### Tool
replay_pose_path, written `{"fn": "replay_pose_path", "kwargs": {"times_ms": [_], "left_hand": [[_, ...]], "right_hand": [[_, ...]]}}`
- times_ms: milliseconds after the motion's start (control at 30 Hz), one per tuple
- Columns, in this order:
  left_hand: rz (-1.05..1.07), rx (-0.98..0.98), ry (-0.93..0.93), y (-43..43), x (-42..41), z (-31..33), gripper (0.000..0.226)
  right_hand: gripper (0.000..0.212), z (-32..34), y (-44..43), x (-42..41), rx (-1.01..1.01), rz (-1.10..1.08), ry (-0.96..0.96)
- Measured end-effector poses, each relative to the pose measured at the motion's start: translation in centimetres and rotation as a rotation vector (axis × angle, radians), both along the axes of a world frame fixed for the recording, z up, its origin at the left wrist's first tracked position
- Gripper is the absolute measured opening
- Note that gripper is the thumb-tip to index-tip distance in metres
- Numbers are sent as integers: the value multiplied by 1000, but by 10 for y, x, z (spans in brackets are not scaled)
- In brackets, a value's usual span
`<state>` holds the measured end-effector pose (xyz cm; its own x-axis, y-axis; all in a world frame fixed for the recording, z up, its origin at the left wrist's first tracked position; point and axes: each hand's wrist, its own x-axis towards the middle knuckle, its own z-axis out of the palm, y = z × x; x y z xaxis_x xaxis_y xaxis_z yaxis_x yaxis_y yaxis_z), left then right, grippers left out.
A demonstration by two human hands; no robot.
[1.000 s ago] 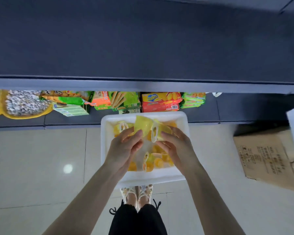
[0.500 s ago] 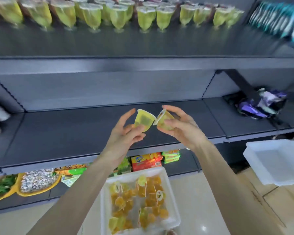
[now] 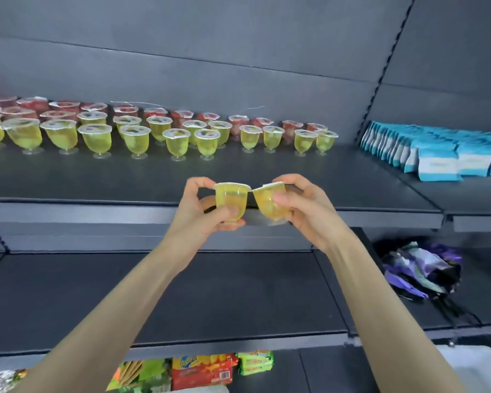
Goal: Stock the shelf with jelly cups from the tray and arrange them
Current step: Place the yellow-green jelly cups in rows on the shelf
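Shelving in dark grey metal, several tiers, filling the view. Dark grey metal upper shelf (image 3: pixel 267 171) part stocked: far band occupied, near band bare, evidently kept open for incoming stock. Rows of yellow-green stemmed plastic jelly cups (image 3: pixel 97 140) upright on small feet across far left and centre, foil lids up. Red jelly cups (image 3: pixel 65 107) ranked behind them against the back panel, apparently sorted by colour. Blue-and-white paper packets (image 3: pixel 437 157) filed on edge at far right, apart from the cups. Heap of purple foil wrappers (image 3: pixel 420 268) on the lower tier, right. Colourful snack packs (image 3: pixel 201 370) on the bottom tier, near. Tray not clearly identifiable.

Left hand (image 3: pixel 193 222) clamped on one small yellow jelly cup (image 3: pixel 230 198), thumb across the near wall, fingers behind, lid level. Right hand (image 3: pixel 309 214) clamped likewise on a second yellow jelly cup (image 3: pixel 268 204), tilted, lid leaning left. Rims touching or just apart: cannot tell. Both cups raised before the shelf's front lip, centre, not yet set down.

Judged: gripped by the walls to spare lids and feet. Placement likely on the bare near band, in line with the yellow-green rows. Right cup to be levelled first, narrow feet being prone to tipping.
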<state>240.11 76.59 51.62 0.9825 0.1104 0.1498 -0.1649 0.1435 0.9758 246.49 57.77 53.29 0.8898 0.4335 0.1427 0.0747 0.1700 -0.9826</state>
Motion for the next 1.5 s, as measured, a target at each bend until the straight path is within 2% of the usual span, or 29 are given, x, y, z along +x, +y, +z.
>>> {"fn": "replay_pose_path", "kwargs": {"times_ms": [100,267,433,567,767,933,1200,1367,1500], "left_hand": [[61,26,-66,-19,18,16,36],[133,77,-116,-34,61,39,24],[273,323,-126,-37,109,46,32],[351,505,-101,-29,139,43,41],[430,772,-54,-24,166,38,38],[472,895,-28,-24,171,29,34],[416,1039,18,-24,162,32,32],[395,1256,112,-24,147,54,38],[393,1294,96,-20,129,74,38]], "right_hand": [[28,16,-17,27,-49,27,-52],[30,35,-27,74,-198,-65,-145],[37,39,-22,117,-316,-170,-210],[38,39,-14,143,-485,-222,-325],[39,36,5,162,-701,-268,-501],[38,25,16,165,-855,-268,-593],[40,32,17,162,-1060,-267,-681],[57,43,8,154,-1173,-197,-682],[64,58,3,141,-1142,-201,-697]]}}
